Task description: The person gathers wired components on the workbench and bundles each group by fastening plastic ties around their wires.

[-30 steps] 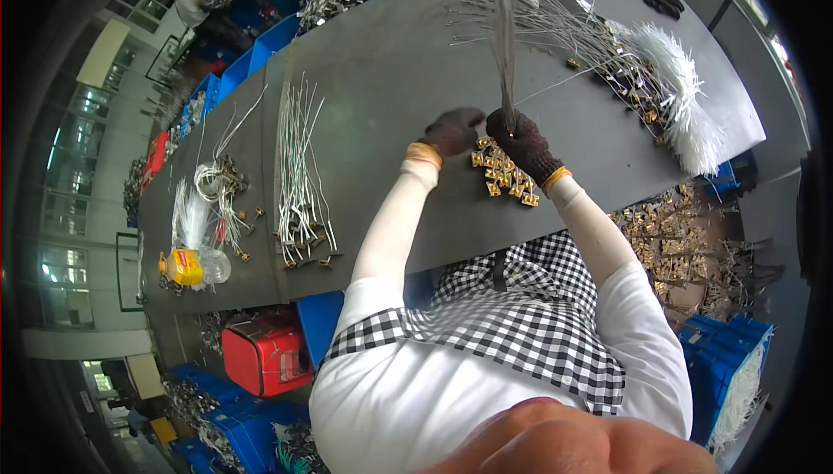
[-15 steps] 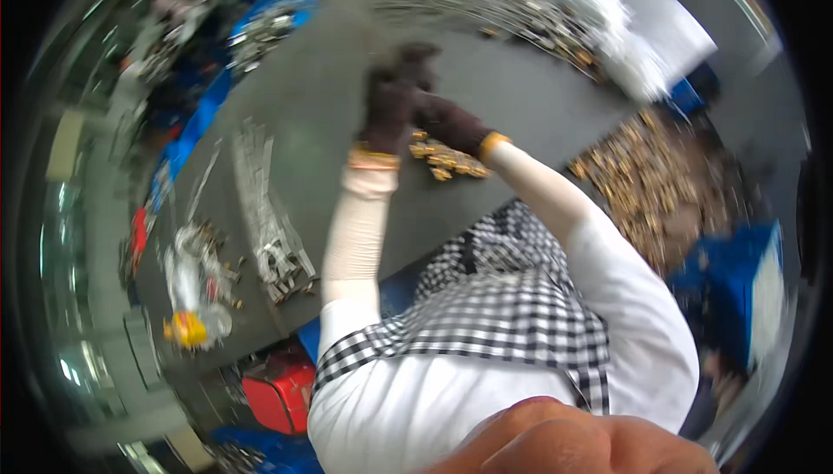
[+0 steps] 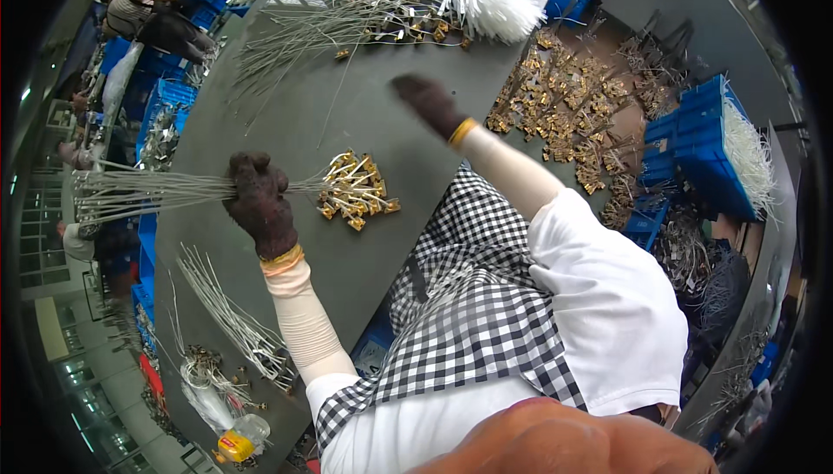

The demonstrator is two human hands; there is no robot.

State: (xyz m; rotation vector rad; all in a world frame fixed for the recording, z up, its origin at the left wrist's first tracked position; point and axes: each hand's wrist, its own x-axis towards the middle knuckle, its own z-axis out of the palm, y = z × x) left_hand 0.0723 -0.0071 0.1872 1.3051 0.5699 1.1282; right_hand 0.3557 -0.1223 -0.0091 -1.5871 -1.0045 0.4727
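We see rough, dark brown knitted gloves with yellow-orange cuffs on both hands, above ribbed cream sleeves and a crisp checked apron (image 3: 468, 309). The table (image 3: 356, 257) is smooth, matte grey, its edges bent by the lens. Our left hand (image 3: 259, 201) is closed firmly around a bundle (image 3: 160, 192) of thin wires, knuckles up, fingers curled right round it. Our right hand (image 3: 427, 108) hangs over the table well apart from the bundle; it is blurred, and we cannot tell how far its fingers are open. We see nothing sticking out of it.

The bundle lies crosswise over the left part of the table. Its wires are dull silver-grey, slim and fairly straight, fanning a little toward the left, where they reach past the table's edge in our view. To the right of the fist they run short, then spread into a cluster of boxy, shiny, gold-coloured ends (image 3: 356, 189). We cannot tell whether these touch the table.

Beyond lies a looser heap (image 3: 330, 32) of similar wires, tangled and crossing, beside a glossy white sheaf (image 3: 499, 6) of fine strands. Nearer us on the left rest paler wires (image 3: 234, 313) and a clear bottle (image 3: 250, 431) with a yellow label. At right, many gold pieces (image 3: 573, 110) lie in a bristly spread near a blue crate (image 3: 707, 144).
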